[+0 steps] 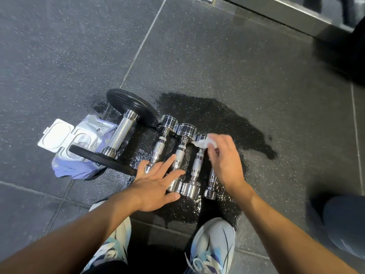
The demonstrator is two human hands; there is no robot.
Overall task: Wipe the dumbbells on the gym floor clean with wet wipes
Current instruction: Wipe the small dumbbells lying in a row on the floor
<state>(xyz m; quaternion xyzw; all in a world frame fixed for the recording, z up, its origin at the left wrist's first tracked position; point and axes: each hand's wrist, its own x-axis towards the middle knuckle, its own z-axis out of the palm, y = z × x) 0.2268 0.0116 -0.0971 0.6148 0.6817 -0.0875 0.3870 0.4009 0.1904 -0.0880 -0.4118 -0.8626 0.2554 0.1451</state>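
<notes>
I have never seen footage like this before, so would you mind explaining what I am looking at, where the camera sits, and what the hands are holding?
There is no machine here: a person wears a wide-angle camera on the head, looking down at their own arms and shoes. On the dark, partly wet gym floor lie a large dumbbell with black plates and, beside it, three small chrome dumbbells in a row. To the left sits a pack of wet wipes with its lid flipped open. The right hand pinches a white wet wipe at the far end of the rightmost small dumbbell. The left hand rests open, fingers spread, on the near ends of the small ones.
</notes>
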